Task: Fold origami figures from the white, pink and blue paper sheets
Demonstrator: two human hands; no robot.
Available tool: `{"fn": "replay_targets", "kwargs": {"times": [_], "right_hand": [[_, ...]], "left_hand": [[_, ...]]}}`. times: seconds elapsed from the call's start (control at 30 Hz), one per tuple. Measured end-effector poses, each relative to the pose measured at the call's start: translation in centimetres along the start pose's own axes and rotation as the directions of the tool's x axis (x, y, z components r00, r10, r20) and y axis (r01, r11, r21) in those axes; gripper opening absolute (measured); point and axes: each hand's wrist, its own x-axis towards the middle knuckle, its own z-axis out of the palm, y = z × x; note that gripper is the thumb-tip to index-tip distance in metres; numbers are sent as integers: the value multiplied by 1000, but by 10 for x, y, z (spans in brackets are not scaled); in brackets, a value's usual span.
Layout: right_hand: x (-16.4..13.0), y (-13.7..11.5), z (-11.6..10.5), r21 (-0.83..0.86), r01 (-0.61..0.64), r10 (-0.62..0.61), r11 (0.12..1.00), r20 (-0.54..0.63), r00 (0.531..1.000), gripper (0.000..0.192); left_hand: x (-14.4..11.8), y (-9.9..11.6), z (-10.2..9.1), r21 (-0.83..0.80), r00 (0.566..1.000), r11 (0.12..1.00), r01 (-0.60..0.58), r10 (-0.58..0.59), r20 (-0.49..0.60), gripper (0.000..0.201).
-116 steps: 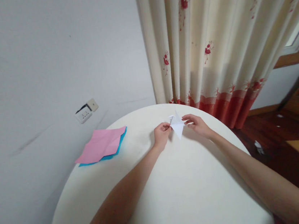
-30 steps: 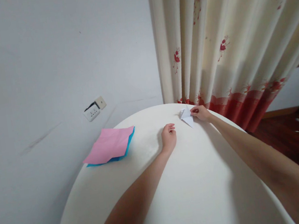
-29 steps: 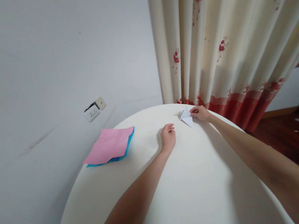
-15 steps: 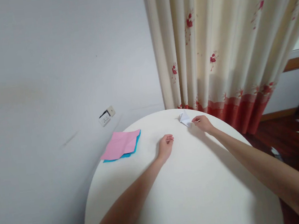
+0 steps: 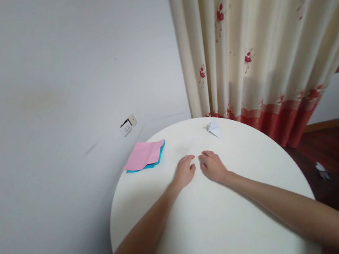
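Note:
My left hand (image 5: pixel 185 171) is over the middle of the white round table (image 5: pixel 182 232), thumb and fingers apart, holding nothing. Just to its right is my right hand (image 5: pixel 212 166), fingers loosely bent and apart, with nothing seen in it. A small gap separates the two hands. Beyond my right hand, near the far edge, a small folded white paper piece (image 5: pixel 214 129) stands on the table. Pink paper (image 5: pixel 144 154) lies at the left on top of blue paper (image 5: pixel 161 152), left of my left hand.
A grey-white wall (image 5: pixel 58 74) with a power socket (image 5: pixel 126 128) borders the table on the left. A floral curtain (image 5: pixel 253 79) hangs behind the far right edge. On the dark floor (image 5: pixel 330 156) at the right lie a few small pale items.
My right hand has left the folded white paper and come back toward me, beside my left hand. My left hand's fingers have opened. The view has shifted slightly.

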Motion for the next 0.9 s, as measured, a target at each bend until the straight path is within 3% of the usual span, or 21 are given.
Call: {"fn": "replay_targets", "kwargs": {"times": [0.1, 0.3, 0.6, 0.67, 0.77, 0.9], "right_hand": [[-3, 0, 0, -25, 44, -44, 999, 18, 999, 32], [0, 7, 4, -29, 88, -87, 996, 49, 995, 36], [-2, 11, 10, -34, 128, -127, 991, 47, 991, 38], [-4, 12, 9, -24, 124, -123, 992, 47, 991, 38], [-6, 12, 8, -9, 122, -121, 993, 40, 992, 37], [-7, 10, 7, -25, 129, -128, 991, 44, 991, 37]], "left_hand": [[-5, -1, 2, 96, 994, 993, -76, 68, 80, 42], [-12, 3, 0, 179, 984, 979, -94, 64, 164, 44], [-19, 5, -8, 80, 990, 995, -63, 52, 130, 41], [-16, 2, -18, 40, 995, 998, -53, 50, 81, 41], [-6, -9, -48, -6, 996, 1000, -10, 10, -90, 39], [6, -38, -104, 63, 935, 992, 111, -83, -344, 37]]}}
